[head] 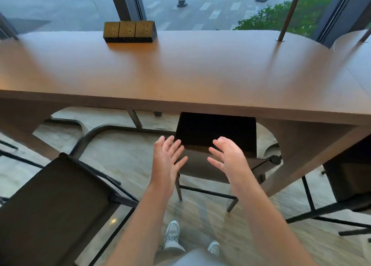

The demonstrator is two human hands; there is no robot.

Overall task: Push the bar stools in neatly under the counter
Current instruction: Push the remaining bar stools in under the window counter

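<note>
Spanning the whole view, a long wooden counter (180,71) runs under a window, both ends cut off. Left bar stool (56,201): dark seat, standing out from the counter, partly out of view. Middle bar stool (216,133): seat front hidden beneath the counter edge. Right stool (349,175): mostly cropped. Power socket block (129,32) on the counter's far side. Left hand (167,159) and right hand (228,155): fingers spread, grasping nothing, by the middle stool's backrest; contact unclear.

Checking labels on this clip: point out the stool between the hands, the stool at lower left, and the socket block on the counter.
middle stool (216,133): head view, dark seat.
left stool (52,201): head view, seat.
socket block (128,30): head view, brass face.
</note>
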